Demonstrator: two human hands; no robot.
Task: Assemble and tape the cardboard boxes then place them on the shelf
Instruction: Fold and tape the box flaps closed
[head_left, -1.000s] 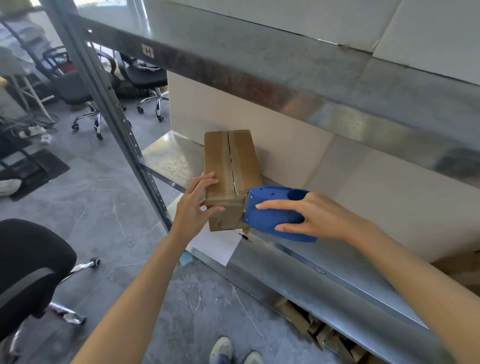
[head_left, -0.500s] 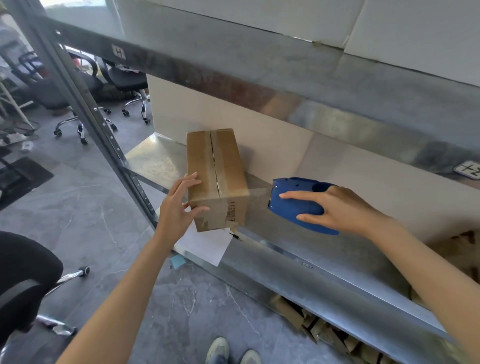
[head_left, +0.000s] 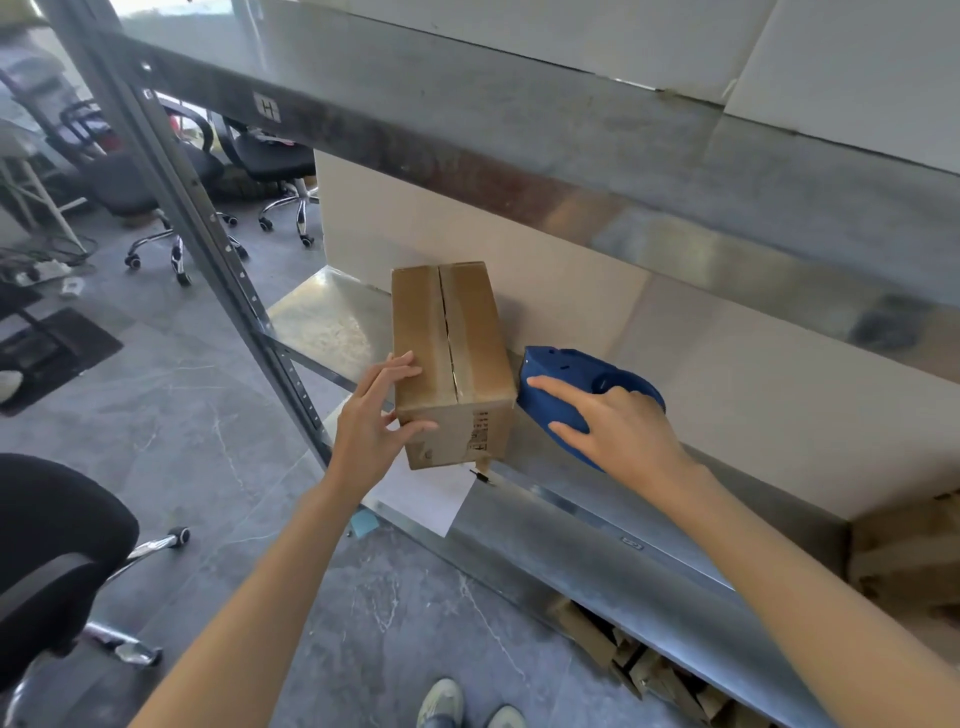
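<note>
Taping of box (head_left: 470, 358): my left hand (head_left: 370, 431), fingers spread, steadies near-left corner; right hand (head_left: 623, 434) clasps tape dispenser (head_left: 563, 370) just right. Next, probably: press seam tape flat.

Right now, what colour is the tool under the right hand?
The tape dispenser is solid blue, clearest in the head view.

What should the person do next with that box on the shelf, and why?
Probably push the cardboard box deeper onto the shelf with the left hand. Its top seam looks taped, the right hand holds the blue tape dispenser beside it, and the box's front sits at the shelf's edge.
</note>
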